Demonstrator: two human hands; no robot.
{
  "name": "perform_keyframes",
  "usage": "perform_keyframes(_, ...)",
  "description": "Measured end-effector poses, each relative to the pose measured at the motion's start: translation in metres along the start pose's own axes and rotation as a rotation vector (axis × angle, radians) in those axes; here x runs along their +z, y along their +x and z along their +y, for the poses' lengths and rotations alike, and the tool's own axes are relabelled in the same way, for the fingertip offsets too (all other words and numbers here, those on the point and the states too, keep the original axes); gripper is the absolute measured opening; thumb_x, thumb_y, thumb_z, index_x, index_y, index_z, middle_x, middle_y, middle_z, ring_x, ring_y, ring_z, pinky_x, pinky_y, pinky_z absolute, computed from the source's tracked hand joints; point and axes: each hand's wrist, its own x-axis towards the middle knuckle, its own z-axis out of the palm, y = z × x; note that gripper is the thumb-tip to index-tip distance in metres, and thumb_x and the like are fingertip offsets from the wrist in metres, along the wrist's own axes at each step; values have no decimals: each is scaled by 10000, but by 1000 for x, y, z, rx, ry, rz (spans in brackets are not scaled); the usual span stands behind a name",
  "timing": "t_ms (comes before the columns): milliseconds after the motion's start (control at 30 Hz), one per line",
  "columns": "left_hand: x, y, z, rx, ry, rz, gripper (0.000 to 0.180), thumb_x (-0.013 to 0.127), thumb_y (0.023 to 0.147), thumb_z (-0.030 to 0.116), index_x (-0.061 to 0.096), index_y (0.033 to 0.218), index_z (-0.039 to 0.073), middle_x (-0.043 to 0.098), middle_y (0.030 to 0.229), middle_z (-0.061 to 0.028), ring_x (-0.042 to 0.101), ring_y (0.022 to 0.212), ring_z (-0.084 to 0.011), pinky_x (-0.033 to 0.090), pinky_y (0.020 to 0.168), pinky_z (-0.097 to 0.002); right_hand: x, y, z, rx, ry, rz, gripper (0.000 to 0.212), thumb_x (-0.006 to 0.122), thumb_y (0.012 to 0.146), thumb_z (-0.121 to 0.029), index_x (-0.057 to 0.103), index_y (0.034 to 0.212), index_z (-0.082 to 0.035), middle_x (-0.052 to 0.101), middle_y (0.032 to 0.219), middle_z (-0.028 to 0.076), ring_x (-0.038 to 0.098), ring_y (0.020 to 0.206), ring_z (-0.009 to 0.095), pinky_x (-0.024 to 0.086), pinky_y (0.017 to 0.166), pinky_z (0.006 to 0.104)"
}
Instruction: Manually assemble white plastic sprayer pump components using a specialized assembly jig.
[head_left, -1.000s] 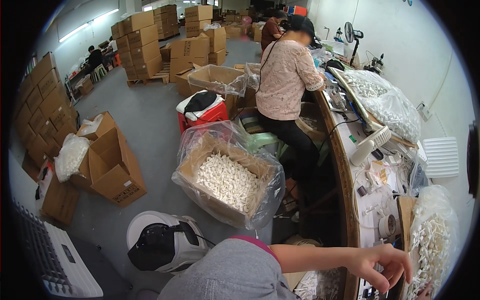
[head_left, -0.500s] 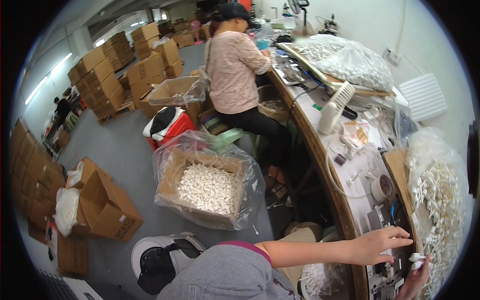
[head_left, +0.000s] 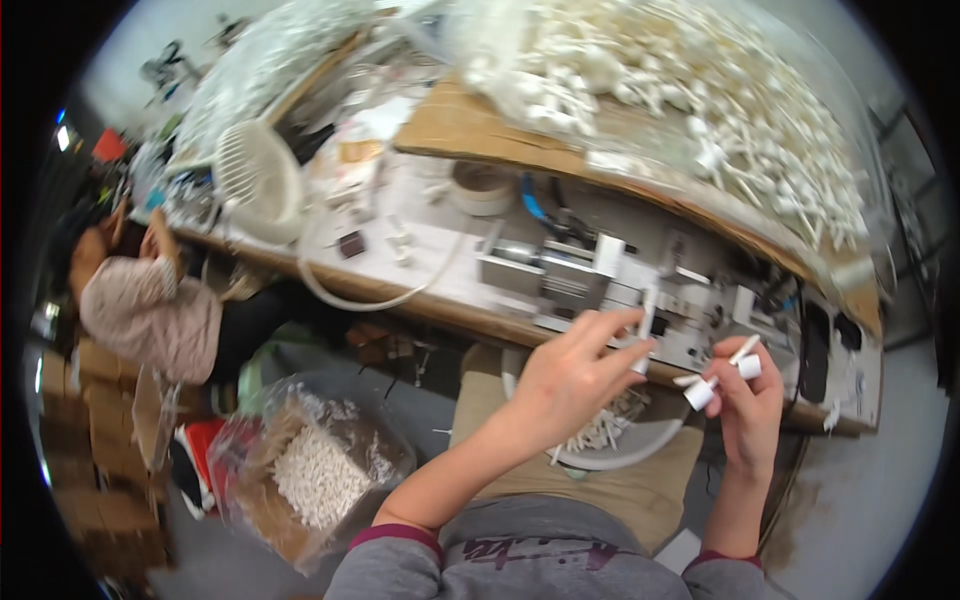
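My left hand (head_left: 585,370) is over the front edge of the bench, thumb and fingers pinched around a white plastic stick piece (head_left: 648,312). Just to its right, my right hand (head_left: 748,405) grips a few white plastic stick pieces (head_left: 700,393) with short round heads, poking out between the fingers. Behind both hands, a metal fixture (head_left: 575,275) with blocks and a cylinder is set on the bench. On my lap, under the left forearm, a white basket (head_left: 640,455) holds more white sticks.
A large clear bag of white stick pieces (head_left: 740,120) rests on cardboard (head_left: 500,130) behind the fixture. Tape (head_left: 482,188), a pale hose (head_left: 310,262) and a white fan (head_left: 258,180) are to the left. A co-worker (head_left: 150,310) sits beyond a plastic-lined carton (head_left: 250,500).
My view has swung from the room at left to the bench before me. My left hand, earlier spread open over the fixture, now pinches a white piece; the right still holds pieces.
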Motion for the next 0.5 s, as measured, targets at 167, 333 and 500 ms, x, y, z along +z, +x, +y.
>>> perform_keyframes(167, 37, 5, -17, 139, 246, -84, 322, 785, 739, 88, 721, 1050, 33, 674, 1285, -103, 666, 745, -185, 514, 656, -306, -6, -15, 0, 5, 8, -1, 253, 650, 918, 3, 600, 1161, 50, 708, 899, 127, 634, 668, 116, 513, 637, 232)
perform_keyframes(333, 41, 19, -14, 147, 367, -178, 294, 796, 728, 114, 743, 1012, 59, 712, 1215, -91, 610, 542, -185, 504, 568, -301, -12, -18, 6, 1, 44, -10, 125, 693, 893, 4, 657, 1009, 35, 677, 811, 81, 581, 604, 80, 461, 546, 204)
perform_keyframes(500, 39, 23, -12, 108, 360, -202, 277, 806, 724, 144, 753, 988, 81, 725, 1189, -75, 599, 518, -193, 500, 557, -288, -13, -9, 4, 167, 8, 4, 130, 776, 859, -67, 657, 902, -37, 663, 786, 17, 546, 596, 38, 437, 529, 197)
